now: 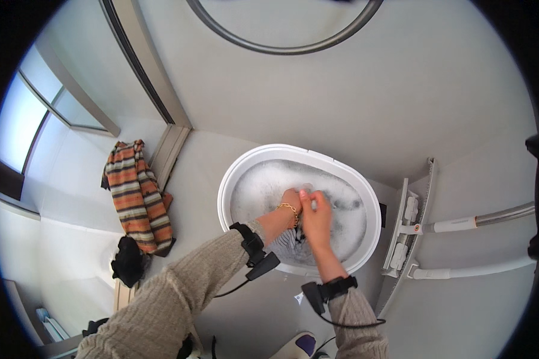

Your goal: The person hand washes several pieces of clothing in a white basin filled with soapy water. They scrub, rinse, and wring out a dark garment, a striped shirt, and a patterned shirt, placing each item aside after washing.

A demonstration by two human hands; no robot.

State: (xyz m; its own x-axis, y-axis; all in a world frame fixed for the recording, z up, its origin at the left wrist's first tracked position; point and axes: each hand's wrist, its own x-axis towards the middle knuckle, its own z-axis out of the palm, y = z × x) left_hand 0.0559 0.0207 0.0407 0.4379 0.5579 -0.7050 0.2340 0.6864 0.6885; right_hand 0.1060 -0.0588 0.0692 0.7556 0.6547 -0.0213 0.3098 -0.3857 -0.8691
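My left hand [292,200], with a gold chain bracelet at the wrist, is over the sudsy water in a white plastic tub [225,197]. Its fingers are partly hidden by foam and by my other hand. My right hand [318,217] is close beside it, fingers curled and thumb tip near the left hand; whether anything is between the fingers is unclear. Below the hands, dark and striped wet fabric [285,242] shows through the water, close to the left wrist. White foam [260,179] covers much of the surface.
Two flat mops [453,224] lean at the right. A striped orange, cream and black cloth [137,197] and a black cloth [128,261] lie at the left, near a door frame [168,148]. A grey hoop [292,50] is at the top. A shoe [298,345] shows below.
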